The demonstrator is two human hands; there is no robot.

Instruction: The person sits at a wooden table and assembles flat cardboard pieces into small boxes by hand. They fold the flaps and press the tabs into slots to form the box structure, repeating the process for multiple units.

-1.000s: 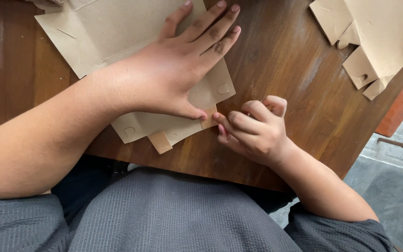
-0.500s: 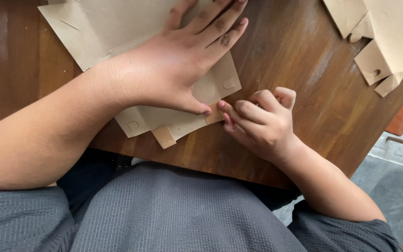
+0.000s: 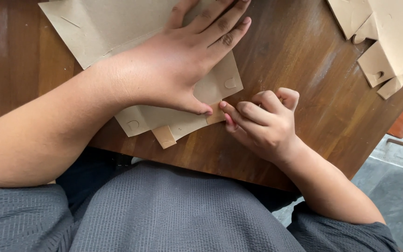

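Flat cardboard sheet (image 3: pixel 117 28) runs diagonally under both hands, corner toward the person

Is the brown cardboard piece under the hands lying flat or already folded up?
Flat. The cardboard piece lies spread on the table, left hand pressing it, right hand pinching its near edge.

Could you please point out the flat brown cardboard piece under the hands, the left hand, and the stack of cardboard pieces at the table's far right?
Cardboard piece (image 3: pixel 103 23): head view, bare upper panel.
Left hand (image 3: pixel 169 70): head view, back of hand.
Cardboard stack (image 3: pixel 397 28): head view, top sheet.
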